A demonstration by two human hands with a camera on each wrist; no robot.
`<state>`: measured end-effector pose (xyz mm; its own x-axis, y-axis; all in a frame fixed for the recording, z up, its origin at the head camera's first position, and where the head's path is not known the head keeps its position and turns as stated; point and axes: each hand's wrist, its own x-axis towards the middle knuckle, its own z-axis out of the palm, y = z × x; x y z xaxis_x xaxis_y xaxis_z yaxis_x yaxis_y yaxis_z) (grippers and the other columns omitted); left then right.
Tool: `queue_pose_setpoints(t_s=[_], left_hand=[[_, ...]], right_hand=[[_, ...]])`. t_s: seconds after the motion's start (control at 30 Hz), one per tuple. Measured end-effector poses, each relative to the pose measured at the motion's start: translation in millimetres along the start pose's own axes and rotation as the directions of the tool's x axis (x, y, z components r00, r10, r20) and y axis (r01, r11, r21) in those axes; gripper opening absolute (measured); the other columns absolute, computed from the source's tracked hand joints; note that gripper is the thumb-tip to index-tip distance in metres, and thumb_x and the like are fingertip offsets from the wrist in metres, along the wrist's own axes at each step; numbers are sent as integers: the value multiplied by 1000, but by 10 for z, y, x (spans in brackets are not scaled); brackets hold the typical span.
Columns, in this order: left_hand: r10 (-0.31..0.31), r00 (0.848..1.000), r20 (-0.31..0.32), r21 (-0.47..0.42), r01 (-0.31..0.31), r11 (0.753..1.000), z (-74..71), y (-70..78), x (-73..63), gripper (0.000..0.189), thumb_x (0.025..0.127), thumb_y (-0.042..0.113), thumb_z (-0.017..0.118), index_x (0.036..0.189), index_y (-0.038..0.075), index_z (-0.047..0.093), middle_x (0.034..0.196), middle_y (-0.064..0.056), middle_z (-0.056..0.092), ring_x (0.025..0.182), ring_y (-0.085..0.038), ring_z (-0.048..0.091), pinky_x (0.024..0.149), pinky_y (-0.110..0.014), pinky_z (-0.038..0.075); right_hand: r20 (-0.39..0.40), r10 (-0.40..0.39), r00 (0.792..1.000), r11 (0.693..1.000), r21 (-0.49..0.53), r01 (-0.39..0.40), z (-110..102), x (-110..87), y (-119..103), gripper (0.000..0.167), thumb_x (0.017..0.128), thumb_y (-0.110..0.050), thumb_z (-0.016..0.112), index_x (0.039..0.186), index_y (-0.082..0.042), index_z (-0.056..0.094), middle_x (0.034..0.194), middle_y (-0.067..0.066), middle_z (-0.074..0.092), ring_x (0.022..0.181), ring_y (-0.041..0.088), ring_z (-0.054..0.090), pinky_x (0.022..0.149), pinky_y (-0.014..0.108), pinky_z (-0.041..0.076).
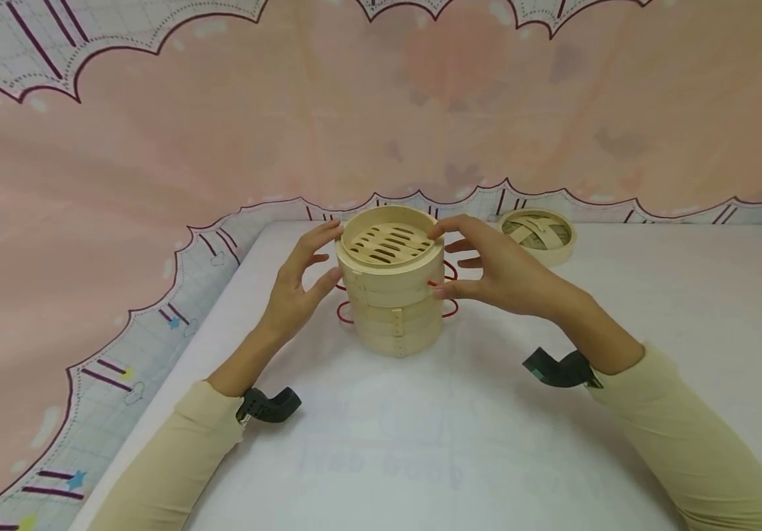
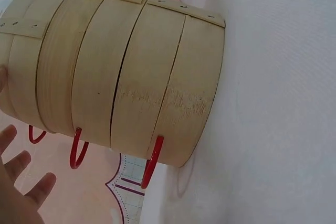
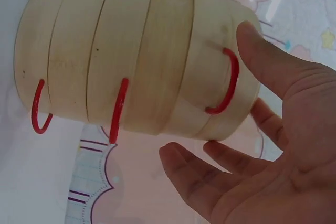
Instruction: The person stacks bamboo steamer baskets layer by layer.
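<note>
The person's left grip [image 1: 301, 276] is bent round the upper part of a bamboo steamer [image 1: 381, 289], with thumb and forefinger against it and the other fingers spread away from its wall. The right grip [image 1: 503, 269] holds the same upper part from the opposite side; its thumb is on the wall, just beside a red loop [image 3: 234, 77], and its forefinger reaches the rim. The steamer stands upright on the white desk [image 1: 420, 442], between the two grips, and I see the slotted floor [image 1: 390, 244] at its top. Other red loops stick out lower than both grips. Behind the right grip, apart from the steamer, lies a woven lid [image 1: 538, 230]. Farther out, beyond both grips and also left of the left one, a pink patterned cloth [image 1: 122, 184] spreads.
</note>
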<state>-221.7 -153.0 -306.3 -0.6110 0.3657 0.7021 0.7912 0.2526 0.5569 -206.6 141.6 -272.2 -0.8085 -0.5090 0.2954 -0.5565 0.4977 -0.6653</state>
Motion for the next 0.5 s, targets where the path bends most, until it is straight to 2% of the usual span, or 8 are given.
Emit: queue_pose_setpoints(t_s=[0.13, 0.23, 0.37, 0.5], left_hand=[[-21, 999, 32, -37, 22, 999, 16, 17, -9, 45, 93, 3, 56, 135, -7, 43, 145, -23, 39, 135, -27, 35, 96, -59, 38], [-24, 1000, 11, -72, 25, 997, 48, -20, -29, 45, 95, 9, 57, 135, -5, 44, 146, -19, 40, 135, -25, 36, 97, -57, 37], [-17, 999, -29, -87, 14, 996, 81, -9, -40, 44, 93, 9, 59, 132, -6, 47, 144, -20, 42, 134, -28, 37, 97, -59, 35], [-14, 999, -42, -85, 11, 996, 91, 54, -40, 43, 88, -2, 60, 129, -9, 48, 142, -24, 43, 133, -33, 38, 96, -62, 34]], right_hand=[[-20, -2, 1000, 1000, 11, 3, 26, 6, 1, 66, 75, -21, 83, 129, -19, 44, 135, -5, 45, 116, 20, 54, 91, 35, 49], [-24, 13, 1000, 1000, 16, -13, 34, 6, 4, 66, 75, -21, 83, 128, -20, 44, 135, -5, 45, 114, 19, 56, 89, 35, 50], [-17, 44, 999, 999, 12, -44, 20, -1, 21, 66, 75, -23, 83, 129, -23, 44, 135, -5, 47, 112, 18, 58, 88, 38, 51], [-11, 52, 999, 999, 6, -52, 6, -11, 32, 65, 76, -24, 82, 129, -25, 44, 133, -6, 48, 111, 17, 58, 88, 37, 51]])
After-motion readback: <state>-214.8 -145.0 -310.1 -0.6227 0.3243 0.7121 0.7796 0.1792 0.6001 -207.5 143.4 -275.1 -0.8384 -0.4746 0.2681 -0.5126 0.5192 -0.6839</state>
